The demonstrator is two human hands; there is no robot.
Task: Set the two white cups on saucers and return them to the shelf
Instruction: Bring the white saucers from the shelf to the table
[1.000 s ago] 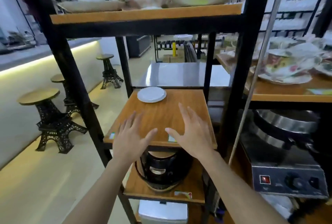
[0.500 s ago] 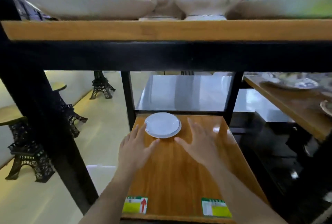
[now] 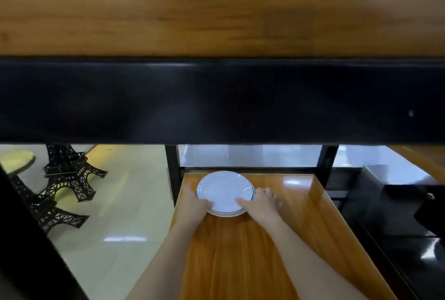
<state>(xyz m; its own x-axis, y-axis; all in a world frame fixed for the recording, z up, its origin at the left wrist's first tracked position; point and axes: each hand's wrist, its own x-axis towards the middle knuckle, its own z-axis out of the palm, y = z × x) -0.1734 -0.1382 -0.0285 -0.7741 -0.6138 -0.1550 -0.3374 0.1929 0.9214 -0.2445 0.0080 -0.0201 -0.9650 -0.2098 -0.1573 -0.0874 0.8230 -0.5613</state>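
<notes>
**Both hands on the saucers at the back of the shelf**

A stack of round white saucers with a thin dark rim line (image 3: 225, 192) sat at the far left end of the glossy orange-brown wooden shelf (image 3: 277, 251), close to the shelf's back edge. The left hand (image 3: 192, 205) was pressed against the stack's left side, thumb laid over the near rim and fingers wrapped around the far side. The right hand (image 3: 261, 205) met the stack from the right in the same way, thumb on the rim, fingers curled along the outer edge and slightly blurred. Both hands were therefore grasping the saucers, which appeared to rest on the wood. Both bare forearms reached in from the bottom of the view, over the shelf.

Above, the thick wooden edge of a higher shelf board (image 3: 216, 22) and its black metal frame rail (image 3: 216, 102) filled the upper half of the view. To the left, on a pale tiled floor (image 3: 120, 203), stood black stool bases shaped like lattice towers (image 3: 69, 176). No cups were visible.
</notes>
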